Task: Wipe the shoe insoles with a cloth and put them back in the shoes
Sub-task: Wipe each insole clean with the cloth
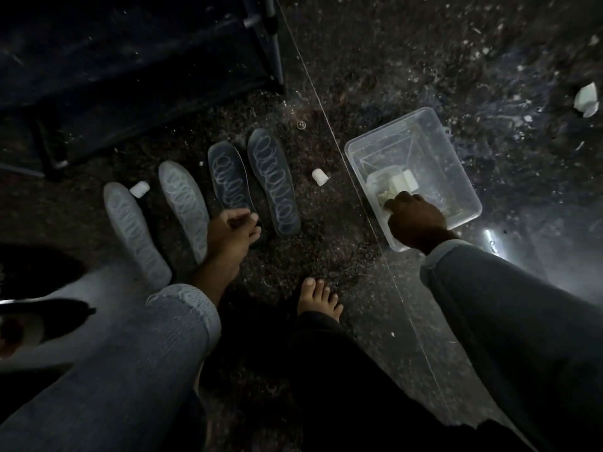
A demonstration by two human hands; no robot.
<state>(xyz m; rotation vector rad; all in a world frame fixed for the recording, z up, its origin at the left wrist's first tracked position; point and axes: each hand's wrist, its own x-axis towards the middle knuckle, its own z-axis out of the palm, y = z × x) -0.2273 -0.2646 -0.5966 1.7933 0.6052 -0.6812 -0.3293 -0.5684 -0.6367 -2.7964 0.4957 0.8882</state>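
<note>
Four insoles [228, 187] lie in a row at centre left, laid out for wiping. The left hand [231, 231] pinches one's heel; the right hand [412, 220] reaches into the tub [456, 164] at right — grip unclear, likely fetching the cloth [386, 195].

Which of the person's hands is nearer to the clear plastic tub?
The right. The right hand reaches inside the clear plastic tub, on a pale lump there. The left hand rests on the dark insoles, well off to the tub's left.
</note>
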